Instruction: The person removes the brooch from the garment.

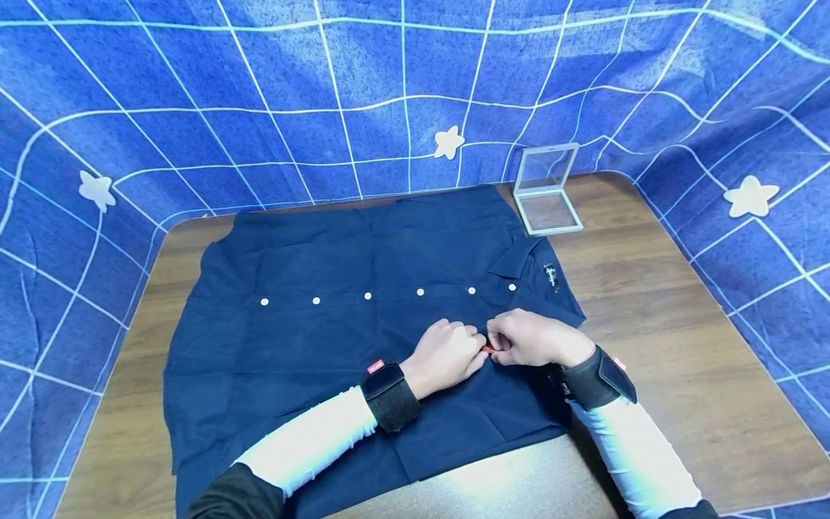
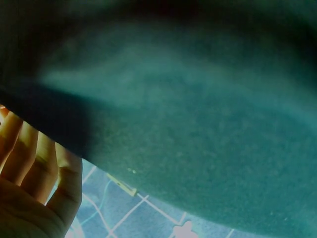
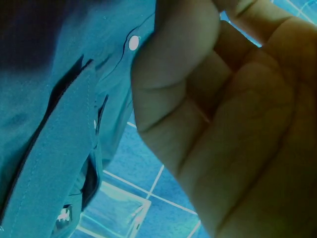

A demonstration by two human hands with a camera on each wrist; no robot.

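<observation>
A dark navy shirt [image 1: 337, 324] lies flat on the wooden table [image 1: 661, 303], buttoned with a row of white buttons [image 1: 367, 296], collar to the right. My left hand [image 1: 447, 353] and right hand [image 1: 528, 339] meet over the shirt's chest, just below the buttons. Both have curled fingers and pinch a small red thing [image 1: 487, 349] between them. Most of that red thing is hidden by the fingers. In the left wrist view, curled fingers [image 2: 34, 173] sit beside the shirt cloth [image 2: 198, 124]. The right wrist view shows a curled hand [image 3: 223, 109] near a button [image 3: 133, 43].
A small clear square box [image 1: 547, 191] with its lid standing open sits at the table's back right, just beyond the collar. Blue cloth with white lines and stars [image 1: 389, 94] surrounds the table. Bare wood shows right of the shirt and along the front edge.
</observation>
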